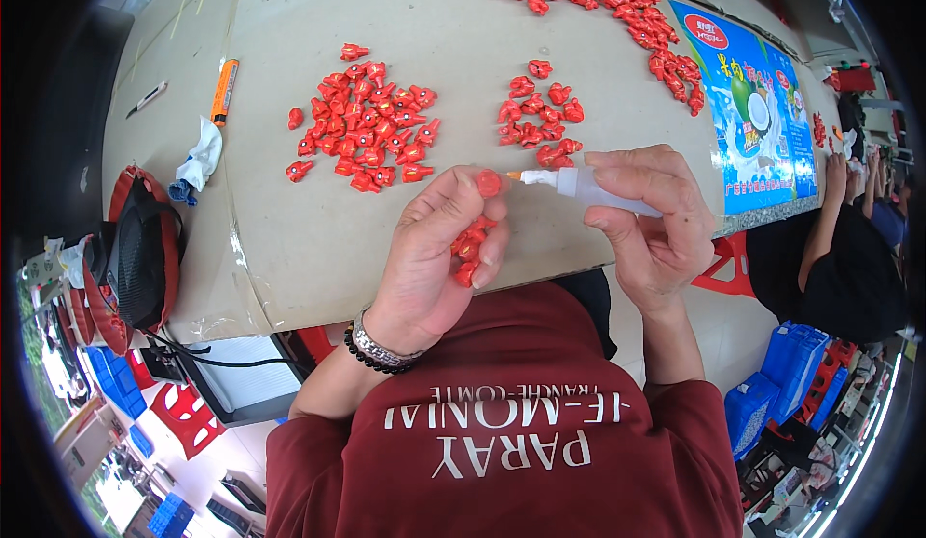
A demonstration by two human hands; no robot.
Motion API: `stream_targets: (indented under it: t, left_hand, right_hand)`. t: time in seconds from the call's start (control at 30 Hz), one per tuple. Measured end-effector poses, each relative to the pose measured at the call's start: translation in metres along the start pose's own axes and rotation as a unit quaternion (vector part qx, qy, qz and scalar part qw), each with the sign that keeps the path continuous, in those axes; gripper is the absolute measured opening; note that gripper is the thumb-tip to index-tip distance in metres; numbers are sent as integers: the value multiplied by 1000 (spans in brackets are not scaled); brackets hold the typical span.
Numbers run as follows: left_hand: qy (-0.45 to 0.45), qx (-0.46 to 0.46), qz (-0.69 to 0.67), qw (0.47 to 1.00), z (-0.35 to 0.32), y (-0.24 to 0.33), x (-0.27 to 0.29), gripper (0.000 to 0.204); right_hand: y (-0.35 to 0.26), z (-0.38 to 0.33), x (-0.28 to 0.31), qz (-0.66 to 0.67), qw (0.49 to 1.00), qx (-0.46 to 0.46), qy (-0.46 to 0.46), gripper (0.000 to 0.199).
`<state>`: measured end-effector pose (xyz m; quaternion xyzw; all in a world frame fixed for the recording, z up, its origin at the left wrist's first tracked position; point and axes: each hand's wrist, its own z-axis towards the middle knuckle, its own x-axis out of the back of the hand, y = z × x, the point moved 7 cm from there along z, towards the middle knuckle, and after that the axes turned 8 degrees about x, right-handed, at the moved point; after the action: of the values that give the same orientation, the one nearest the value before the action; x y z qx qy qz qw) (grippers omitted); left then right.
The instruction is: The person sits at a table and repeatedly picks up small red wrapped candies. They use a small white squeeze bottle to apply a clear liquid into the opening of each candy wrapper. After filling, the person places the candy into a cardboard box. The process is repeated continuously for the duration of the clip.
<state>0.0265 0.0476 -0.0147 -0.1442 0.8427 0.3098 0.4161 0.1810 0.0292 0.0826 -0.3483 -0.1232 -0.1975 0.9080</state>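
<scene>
You are pinching one small red plastic piece (pixel 489 183) between the thumb and forefinger of your left hand (pixel 439 254), with several more red pieces (pixel 470 245) curled loosely in the palm below it. Your right hand (pixel 648 220) is wrapped around a small translucent squeeze bottle (pixel 590 188), its white nozzle meeting the pinched piece from three o'clock.

The risk is sitting at that tip: too hard a squeeze may be flooding the piece and wetting your fingertips, since they are gripping right beside the nozzle. I cannot tell whether liquid is already coming out; the tip is too small to read.

The spare pieces are lying loose under half-closed fingers, so tilting the left wrist could be spilling them toward your lap. The sorted red heaps (pixel 365 131) at eleven and twelve o'clock are lying well apart.
</scene>
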Motion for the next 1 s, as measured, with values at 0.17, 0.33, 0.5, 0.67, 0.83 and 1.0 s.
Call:
stream_targets:
  t: [0.17, 0.33, 0.5, 0.67, 0.83, 1.0]
  left_hand:
    - [-7, -24, 5, 1000, 1, 2, 2, 17]
    - [-2, -48, 13, 999, 1, 5, 2, 15]
    - [-3, -51, 17, 999, 1, 6, 1, 14]
    - [-8, -58, 10, 998, 0, 8, 3, 17]
    - [-13, -72, 2, 997, 0, 10, 3, 18]
    - [-12, -81, 4, 997, -1, 12, 4, 20]
  right_hand:
    - [-3, 1, 1, -17, 1000, 22, -9, 30]
    - [-6, 1, 3, -14, 1000, 27, 3, 31]
    - [-4, 1, 1, -22, 999, 30, -6, 31]
    - [-5, 0, 1, -26, 999, 26, -6, 30]
    - [-5, -1, 0, -23, 999, 23, -7, 29]
    - [-5, -4, -2, -1, 1000, 8, -2, 29]
